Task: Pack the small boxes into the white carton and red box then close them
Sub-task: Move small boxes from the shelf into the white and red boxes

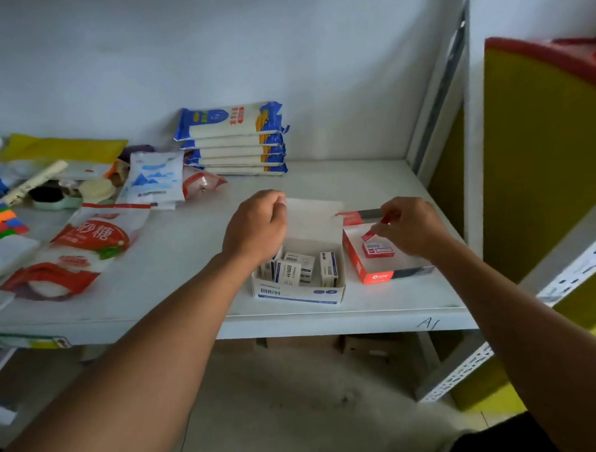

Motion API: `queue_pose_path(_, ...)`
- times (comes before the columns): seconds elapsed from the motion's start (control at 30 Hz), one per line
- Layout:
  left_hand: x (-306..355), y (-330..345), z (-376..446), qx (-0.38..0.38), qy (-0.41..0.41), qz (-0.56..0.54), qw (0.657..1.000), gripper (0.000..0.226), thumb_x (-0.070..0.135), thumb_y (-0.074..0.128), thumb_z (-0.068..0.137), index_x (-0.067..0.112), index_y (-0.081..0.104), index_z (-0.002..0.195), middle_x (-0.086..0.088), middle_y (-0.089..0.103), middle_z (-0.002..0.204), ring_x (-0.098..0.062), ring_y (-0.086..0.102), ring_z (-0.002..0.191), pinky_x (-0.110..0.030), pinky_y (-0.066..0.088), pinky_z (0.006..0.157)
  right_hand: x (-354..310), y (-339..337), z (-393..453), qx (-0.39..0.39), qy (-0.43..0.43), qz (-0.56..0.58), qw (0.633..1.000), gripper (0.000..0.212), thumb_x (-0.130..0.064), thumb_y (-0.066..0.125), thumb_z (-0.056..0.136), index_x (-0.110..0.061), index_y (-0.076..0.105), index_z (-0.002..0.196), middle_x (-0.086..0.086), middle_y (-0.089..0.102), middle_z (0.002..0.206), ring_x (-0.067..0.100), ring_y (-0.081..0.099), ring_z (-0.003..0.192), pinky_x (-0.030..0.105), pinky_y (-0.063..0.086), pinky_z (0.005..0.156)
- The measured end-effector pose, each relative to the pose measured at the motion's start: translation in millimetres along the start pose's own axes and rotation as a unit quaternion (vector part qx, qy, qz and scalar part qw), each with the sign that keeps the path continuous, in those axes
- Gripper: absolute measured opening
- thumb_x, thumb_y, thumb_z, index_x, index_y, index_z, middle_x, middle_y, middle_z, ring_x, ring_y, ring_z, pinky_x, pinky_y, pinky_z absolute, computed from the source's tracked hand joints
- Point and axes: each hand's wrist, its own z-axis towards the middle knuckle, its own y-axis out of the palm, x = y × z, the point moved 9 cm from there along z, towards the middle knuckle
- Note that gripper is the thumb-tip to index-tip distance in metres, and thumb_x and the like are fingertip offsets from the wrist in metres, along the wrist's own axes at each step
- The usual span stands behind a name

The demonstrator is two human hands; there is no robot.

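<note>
The white carton point(298, 292) stands open on the shelf near its front edge, with several small white boxes point(288, 272) upright inside. Its lid point(315, 218) is raised at the back. My left hand point(255, 227) hovers over the carton's left side, fingers curled, touching the lid's edge near its top left corner. To the right sits the open red box point(354, 261) with one small red box point(378, 249) lying inside. My right hand point(409, 226) is over the red box and pinches another small red box point(372, 233).
A stack of blue-and-white packets point(233, 139) leans on the back wall. Red-and-white sugar bags point(82, 249), a pale blue pouch point(154, 179) and mixed clutter fill the shelf's left. A shelf upright point(471, 150) and a yellow panel point(542, 146) stand right.
</note>
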Motion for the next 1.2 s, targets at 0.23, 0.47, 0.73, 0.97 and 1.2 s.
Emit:
queue_pose_path(0.23,8,1,-4,0.001,0.0,0.014,1.0,0.031,0.025,0.04,0.098,0.011,0.065,0.108,-0.005,0.067,0.112,-0.022,0.061,0.101,-0.032,0.046,0.087,14,-6,-3,0.035,0.016,0.08,0.996,0.032,-0.025,0.076,0.08,-0.019,0.067,0.11,-0.007,0.063,0.098,0.015,0.06,0.089,0.017,0.045,0.058)
queue_pose_path(0.47,1,-4,-7,0.003,-0.01,0.011,1.0,0.03,0.025,0.04,0.098,0.012,0.066,0.108,-0.004,0.067,0.113,-0.02,0.06,0.102,-0.026,0.043,0.085,30,6,-3,0.024,0.053,0.05,0.997,0.042,-0.033,0.07,0.085,-0.028,0.059,0.125,-0.002,0.065,0.119,0.017,0.059,0.083,0.021,0.045,0.055)
queue_pose_path(0.73,-7,-12,-13,0.002,-0.025,0.005,1.0,0.031,0.024,0.039,0.098,0.009,0.066,0.106,-0.006,0.068,0.111,-0.021,0.06,0.1,-0.029,0.045,0.084,33,4,-12,0.029,0.065,0.056,0.996,0.041,-0.029,0.069,0.087,-0.022,0.058,0.126,0.003,0.061,0.127,0.021,0.055,0.087,0.023,0.048,0.056)
queue_pose_path(0.97,-8,-18,-20,0.005,-0.032,-0.002,0.999,0.03,0.023,0.04,0.097,0.008,0.066,0.102,-0.006,0.068,0.107,-0.023,0.061,0.098,-0.033,0.047,0.084,-7,0,-16,0.039,-0.024,0.055,0.997,0.029,-0.033,0.07,0.085,-0.023,0.066,0.111,-0.002,0.067,0.112,0.016,0.061,0.087,0.031,0.054,0.07)
queue_pose_path(1.2,-20,-22,-20,-0.02,-0.017,0.019,0.999,0.027,0.022,0.047,0.093,0.015,0.067,0.111,-0.001,0.067,0.117,-0.019,0.06,0.109,-0.03,0.047,0.091,-79,21,-32,-0.029,-0.163,0.037,0.986,0.027,-0.032,0.071,0.084,-0.016,0.07,0.105,-0.006,0.068,0.095,0.011,0.063,0.09,0.021,0.045,0.074)
